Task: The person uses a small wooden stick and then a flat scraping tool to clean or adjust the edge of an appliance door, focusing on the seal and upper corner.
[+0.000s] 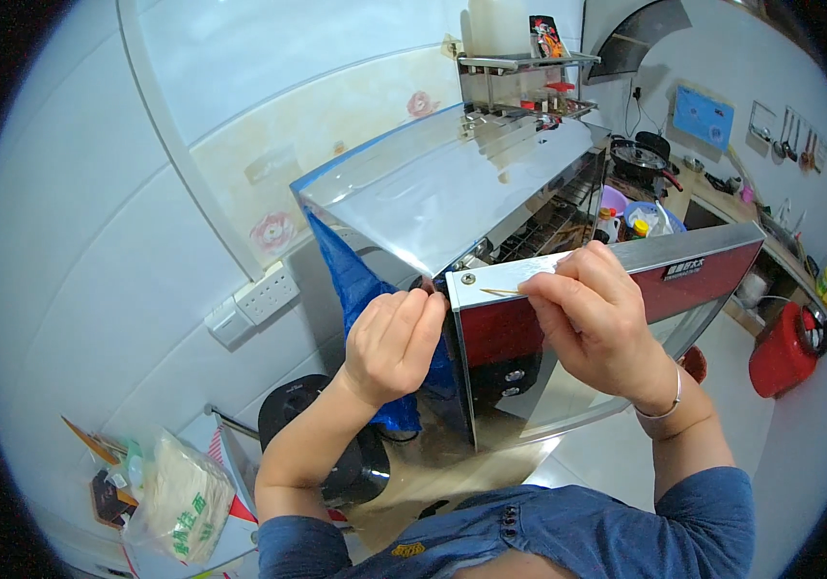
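Observation:
My right hand (595, 323) pinches a thin wooden toothpick (501, 291) over the silver top edge of a dark red door (498, 333) with a glass pane. The pick's pointed end lies close to a round screw (468, 278) at the door's left corner. At that same corner is my left hand (389, 343), its fingers curled closed; what they grip, if anything, is hidden. Behind the door stands a shiny metal cabinet (413, 198), its wire racks partly visible inside. Blue plastic film (348, 265) hangs from the cabinet's left side, behind my left hand.
A white power strip (267, 294) is fixed to the tiled wall at left. Below it sit a black appliance (293, 396) and a plastic bag of noodles (182, 492). To the right are a pan (640, 159) on the counter and a red bin (782, 352) on the floor.

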Demonstrator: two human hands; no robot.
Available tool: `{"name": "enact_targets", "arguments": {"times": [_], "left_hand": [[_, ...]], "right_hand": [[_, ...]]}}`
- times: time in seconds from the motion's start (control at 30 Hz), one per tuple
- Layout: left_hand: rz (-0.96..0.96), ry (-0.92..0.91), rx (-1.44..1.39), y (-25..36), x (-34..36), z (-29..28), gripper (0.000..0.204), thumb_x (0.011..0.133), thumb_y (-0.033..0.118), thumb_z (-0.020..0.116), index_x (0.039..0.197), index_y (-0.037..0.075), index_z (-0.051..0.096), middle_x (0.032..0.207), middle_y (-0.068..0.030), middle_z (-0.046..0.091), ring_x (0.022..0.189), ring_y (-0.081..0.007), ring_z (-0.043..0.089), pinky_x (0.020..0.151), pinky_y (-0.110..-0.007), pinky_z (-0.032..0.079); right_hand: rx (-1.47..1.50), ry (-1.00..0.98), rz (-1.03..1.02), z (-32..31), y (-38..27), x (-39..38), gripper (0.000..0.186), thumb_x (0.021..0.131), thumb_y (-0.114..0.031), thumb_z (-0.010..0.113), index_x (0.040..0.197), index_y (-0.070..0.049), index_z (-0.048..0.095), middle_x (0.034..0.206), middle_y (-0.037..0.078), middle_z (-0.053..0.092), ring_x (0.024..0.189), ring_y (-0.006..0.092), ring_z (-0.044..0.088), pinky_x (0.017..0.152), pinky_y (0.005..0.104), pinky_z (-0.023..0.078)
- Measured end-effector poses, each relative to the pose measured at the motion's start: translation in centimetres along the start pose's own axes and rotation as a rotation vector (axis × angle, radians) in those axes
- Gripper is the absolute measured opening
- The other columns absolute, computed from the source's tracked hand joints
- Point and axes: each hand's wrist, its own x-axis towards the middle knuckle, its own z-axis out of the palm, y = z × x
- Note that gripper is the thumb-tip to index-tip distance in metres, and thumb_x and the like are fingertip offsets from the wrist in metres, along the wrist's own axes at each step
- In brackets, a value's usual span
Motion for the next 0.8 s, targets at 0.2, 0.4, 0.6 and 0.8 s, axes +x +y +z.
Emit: {"name": "enact_targets", "arguments": {"times": [0.2, 0.4, 0.6, 0.8], "left_hand": [[-0.015, 0.079, 0.002, 0.3, -0.1, 0.2, 0.031, 0.067, -0.002, 0.062, 0.097, -0.01, 0.061, 0.088, -0.0162, 0.057, 0.067, -0.0238, 0.058, 0.057, -0.03, 0.048], [-0.115, -0.044, 0.006, 0.9, 1.8, -1.1, 0.033, 0.067, 0.0, 0.06, 0.098, -0.009, 0.059, 0.086, -0.0145, 0.057, 0.066, -0.0218, 0.057, 0.056, -0.029, 0.045], [-0.175, -0.127, 0.201, 1.8, 3.2, -1.1, 0.031, 0.066, 0.006, 0.057, 0.094, -0.006, 0.057, 0.081, -0.01, 0.054, 0.063, -0.0192, 0.051, 0.049, -0.028, 0.036], [-0.269, 0.005, 0.123, 2.1, 2.4, 0.1, 0.03, 0.059, -0.009, 0.058, 0.089, -0.003, 0.057, 0.081, -0.0141, 0.056, 0.067, -0.0294, 0.055, 0.057, -0.036, 0.046]], "right_hand": [[-0.012, 0.009, -0.002, 0.1, -0.2, -0.2, 0.018, 0.07, 0.004, 0.065, 0.086, -0.001, 0.058, 0.07, 0.009, 0.048, 0.062, 0.0253, 0.046, 0.055, 0.0342, 0.038], [-0.018, 0.017, -0.012, 0.3, 0.1, -0.1, 0.019, 0.07, 0.003, 0.066, 0.087, -0.001, 0.059, 0.069, 0.008, 0.047, 0.062, 0.0252, 0.046, 0.055, 0.0342, 0.038], [-0.032, 0.035, -0.03, 0.3, 0.2, -0.3, 0.02, 0.069, 0.003, 0.067, 0.087, -0.001, 0.058, 0.069, 0.008, 0.047, 0.061, 0.0255, 0.046, 0.055, 0.0346, 0.038], [-0.022, 0.059, -0.03, 0.4, 0.3, -0.4, 0.021, 0.069, 0.004, 0.066, 0.088, -0.001, 0.058, 0.069, 0.009, 0.047, 0.061, 0.0259, 0.046, 0.054, 0.0348, 0.039]]}}
